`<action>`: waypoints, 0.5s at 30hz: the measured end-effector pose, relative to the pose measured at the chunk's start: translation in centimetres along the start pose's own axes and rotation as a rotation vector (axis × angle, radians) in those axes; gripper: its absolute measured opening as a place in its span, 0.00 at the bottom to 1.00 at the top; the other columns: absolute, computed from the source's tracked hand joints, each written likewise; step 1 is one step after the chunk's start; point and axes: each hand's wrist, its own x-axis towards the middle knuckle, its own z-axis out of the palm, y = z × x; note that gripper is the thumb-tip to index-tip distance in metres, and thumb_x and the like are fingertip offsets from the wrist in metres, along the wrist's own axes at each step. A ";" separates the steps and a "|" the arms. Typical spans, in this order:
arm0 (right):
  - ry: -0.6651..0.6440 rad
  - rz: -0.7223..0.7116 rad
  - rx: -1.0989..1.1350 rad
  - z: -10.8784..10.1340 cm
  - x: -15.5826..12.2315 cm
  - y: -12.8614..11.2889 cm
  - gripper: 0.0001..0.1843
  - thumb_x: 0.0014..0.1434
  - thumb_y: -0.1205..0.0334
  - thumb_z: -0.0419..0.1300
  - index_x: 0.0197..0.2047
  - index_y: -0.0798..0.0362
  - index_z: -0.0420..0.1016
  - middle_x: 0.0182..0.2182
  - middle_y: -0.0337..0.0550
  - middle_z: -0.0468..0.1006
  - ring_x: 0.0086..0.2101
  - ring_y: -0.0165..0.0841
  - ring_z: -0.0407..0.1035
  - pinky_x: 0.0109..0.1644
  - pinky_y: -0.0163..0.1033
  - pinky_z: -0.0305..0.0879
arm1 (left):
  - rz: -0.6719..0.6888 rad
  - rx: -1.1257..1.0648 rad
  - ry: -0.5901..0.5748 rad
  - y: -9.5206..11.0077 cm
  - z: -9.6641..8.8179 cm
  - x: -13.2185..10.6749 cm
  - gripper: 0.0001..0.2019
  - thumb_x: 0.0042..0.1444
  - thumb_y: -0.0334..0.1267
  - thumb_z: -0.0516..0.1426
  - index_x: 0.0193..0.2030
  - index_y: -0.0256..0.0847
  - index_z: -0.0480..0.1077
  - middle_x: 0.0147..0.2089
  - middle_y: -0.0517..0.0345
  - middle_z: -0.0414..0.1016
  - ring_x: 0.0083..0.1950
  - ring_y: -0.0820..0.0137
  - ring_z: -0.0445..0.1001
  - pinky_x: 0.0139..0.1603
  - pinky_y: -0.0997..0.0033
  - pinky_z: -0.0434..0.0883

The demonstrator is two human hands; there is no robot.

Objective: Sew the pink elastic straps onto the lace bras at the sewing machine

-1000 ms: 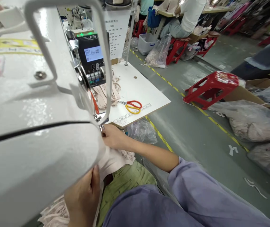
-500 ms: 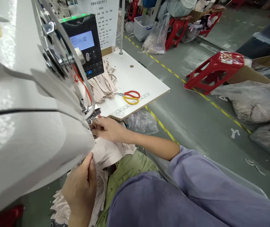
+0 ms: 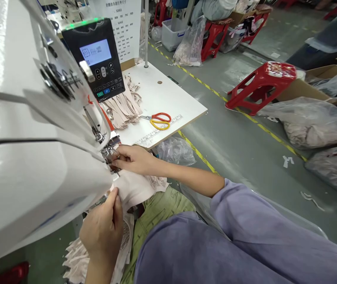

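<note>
A white sewing machine (image 3: 32,157) fills the left of the view, its needle area (image 3: 107,148) near the middle. A pale pink fabric piece (image 3: 134,187) lies under the machine head and drapes onto my lap. My right hand (image 3: 133,159) rests on the fabric right beside the presser foot, fingers closed on its edge. My left hand (image 3: 103,230) pinches the near edge of the same fabric below the machine, thumb on top. More pink fabric (image 3: 76,258) hangs under the left hand.
Red-and-yellow scissors (image 3: 159,120) and a stack of pink strips (image 3: 123,106) lie on the white table (image 3: 171,98). The machine's control panel (image 3: 97,59) glows above. A tipped red stool (image 3: 263,85), plastic bags of fabric (image 3: 313,126) and a yellow floor line are on the right.
The view has shifted down and left, showing more of the needle area. My right hand has moved slightly closer to the presser foot; my left hand keeps its pinch on the fabric.
</note>
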 end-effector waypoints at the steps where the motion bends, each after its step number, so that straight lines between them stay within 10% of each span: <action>1: 0.002 -0.006 0.002 -0.1 0.0 0.0 0.09 0.63 0.58 0.58 0.39 0.54 0.75 0.26 0.33 0.71 0.28 0.25 0.63 0.34 0.31 0.54 | 0.003 0.002 0.002 0.0 0.0 0.0 0.12 0.64 0.39 0.57 0.51 0.42 0.77 0.21 0.60 0.73 0.23 0.69 0.67 0.25 0.71 0.53; 15: 0.039 0.047 0.172 0.6 -1.1 0.3 0.08 0.63 0.57 0.59 0.41 0.53 0.72 0.25 0.33 0.68 0.27 0.26 0.60 0.33 0.32 0.55 | -0.269 -0.282 -0.050 0.6 -0.7 -0.4 0.12 0.65 0.40 0.55 0.48 0.45 0.79 0.38 0.57 0.84 0.34 0.70 0.79 0.31 0.76 0.66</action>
